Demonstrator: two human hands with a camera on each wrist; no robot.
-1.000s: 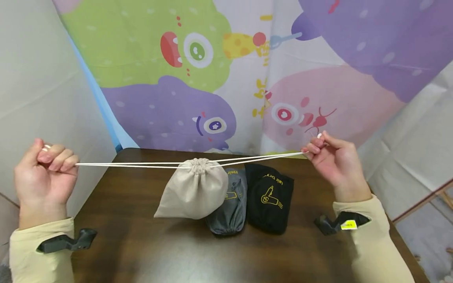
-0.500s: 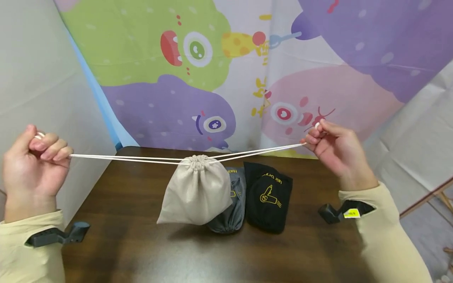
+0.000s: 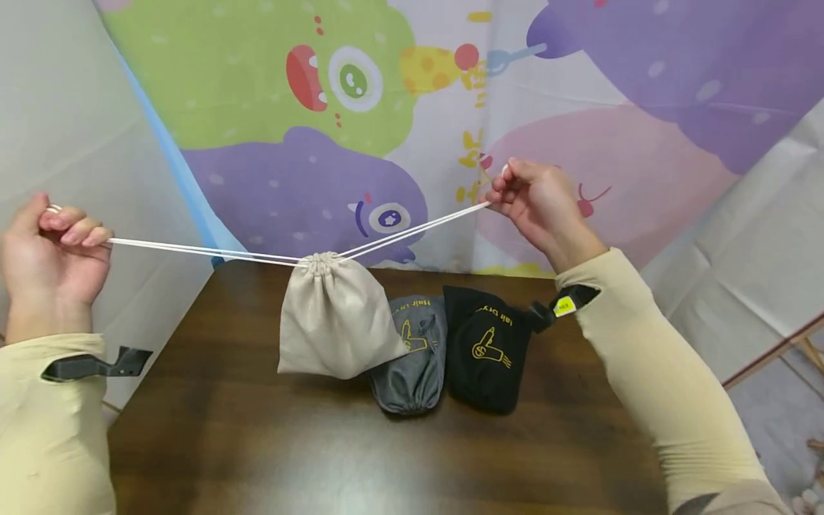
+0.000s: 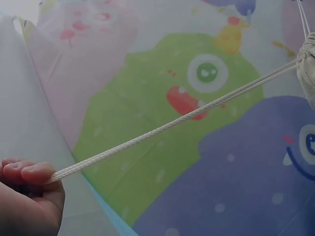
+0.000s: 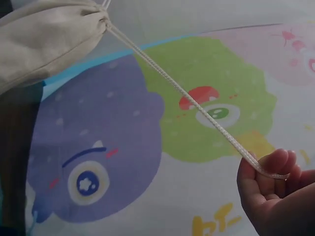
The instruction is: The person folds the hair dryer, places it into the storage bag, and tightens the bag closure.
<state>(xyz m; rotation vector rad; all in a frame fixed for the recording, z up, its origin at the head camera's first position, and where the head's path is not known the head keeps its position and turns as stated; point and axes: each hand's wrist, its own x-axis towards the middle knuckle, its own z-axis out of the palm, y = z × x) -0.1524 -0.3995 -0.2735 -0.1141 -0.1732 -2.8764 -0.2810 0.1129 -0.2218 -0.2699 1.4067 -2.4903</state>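
Note:
A beige cloth drawstring bag (image 3: pixel 335 322) hangs in the air, its mouth gathered tight, from white cords running out to both sides. My left hand (image 3: pixel 54 268) grips the cord (image 4: pixel 147 135) on the left with curled fingers. On the right, my right hand (image 3: pixel 537 204), held higher, pinches the other cord (image 5: pixel 197 105) between curled fingers and thumb. The bag hangs nearer the left of the head view's middle. In the left wrist view only the edge of its gathered mouth shows; the right wrist view shows more of its body.
On the dark wooden table (image 3: pixel 309 450) lie a grey pouch (image 3: pixel 412 379) and a black pouch (image 3: pixel 486 357), both with yellow hair dryer prints. The beige bag overlaps the grey pouch in view. Behind the table hangs a cartoon-printed cloth (image 3: pixel 257 86); pale sheets flank both sides.
Both hands have risen, the right one also moving well to the left. The bag has shifted up and left with its cords, uncovering more of the grey pouch.

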